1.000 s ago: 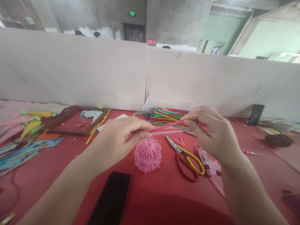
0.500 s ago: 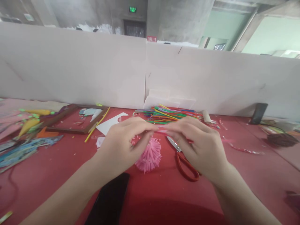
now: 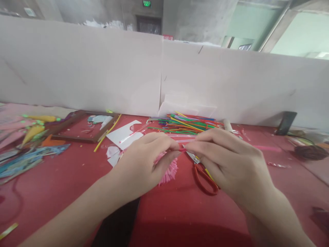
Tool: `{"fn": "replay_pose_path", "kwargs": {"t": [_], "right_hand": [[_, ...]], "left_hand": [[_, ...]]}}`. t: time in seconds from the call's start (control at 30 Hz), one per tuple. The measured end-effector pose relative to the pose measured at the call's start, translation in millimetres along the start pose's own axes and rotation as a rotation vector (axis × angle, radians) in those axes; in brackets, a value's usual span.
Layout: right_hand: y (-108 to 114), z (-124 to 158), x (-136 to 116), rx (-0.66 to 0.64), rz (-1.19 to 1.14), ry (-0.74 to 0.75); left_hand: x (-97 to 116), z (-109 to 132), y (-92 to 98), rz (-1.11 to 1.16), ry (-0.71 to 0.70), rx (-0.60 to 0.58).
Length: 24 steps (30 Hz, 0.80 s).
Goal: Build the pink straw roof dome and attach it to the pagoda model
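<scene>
Seen on my remote feed: l. hand (image 3: 141,164) and r. hand (image 3: 231,168) meet fingertip to fingertip over the red table (image 3: 167,212), both pinched shut on a short pink straw piece (image 3: 182,149), long axis left-right. Pink spiky ball (image 3: 170,172) sits just under the l. hand, scissors (image 3: 204,178) under the r. Straw pile (image 3: 185,125) lies beyond, near the partition (image 3: 102,75). Open tabletop on the near side, exc. dark phone (image 3: 118,223).
</scene>
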State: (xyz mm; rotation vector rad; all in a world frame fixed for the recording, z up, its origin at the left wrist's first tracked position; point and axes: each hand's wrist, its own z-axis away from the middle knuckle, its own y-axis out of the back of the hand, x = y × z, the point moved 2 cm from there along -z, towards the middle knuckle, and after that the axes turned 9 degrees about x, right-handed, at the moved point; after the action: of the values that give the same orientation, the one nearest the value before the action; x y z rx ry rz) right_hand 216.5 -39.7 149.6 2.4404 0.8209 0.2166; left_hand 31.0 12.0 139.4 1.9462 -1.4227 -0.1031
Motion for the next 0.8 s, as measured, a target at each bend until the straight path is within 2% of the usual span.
{"fn": "replay_pose_path", "kwargs": {"t": [0.13,0.23,0.33,0.5,0.67,0.73,0.8], "right_hand": [[5,-1,1,-0.018,-0.046,-0.010],[6,-3,2,0.007,-0.149,-0.140],[2,-5,0,0.045,-0.213,-0.239],[-5,-2,-11,0.063,-0.226,-0.127],[-8,5,-17,-0.080,-0.044,-0.008],[-9,7,-18,-0.151,-0.002,0.028],[-7,7,-18,-0.161,0.013,0.050]], "left_hand": [[4,1,0.7,0.149,0.056,-0.052],[6,0,2.4,0.290,0.151,-0.085],[9,-1,4.6,0.454,0.266,-0.045],[7,-3,3.5,0.609,0.394,0.036],[-4,-1,-6.0,0.543,0.461,0.123],[-5,0,-9.8,0.401,0.389,0.133],[-4,1,-12.0,0.232,0.236,0.152]]}}
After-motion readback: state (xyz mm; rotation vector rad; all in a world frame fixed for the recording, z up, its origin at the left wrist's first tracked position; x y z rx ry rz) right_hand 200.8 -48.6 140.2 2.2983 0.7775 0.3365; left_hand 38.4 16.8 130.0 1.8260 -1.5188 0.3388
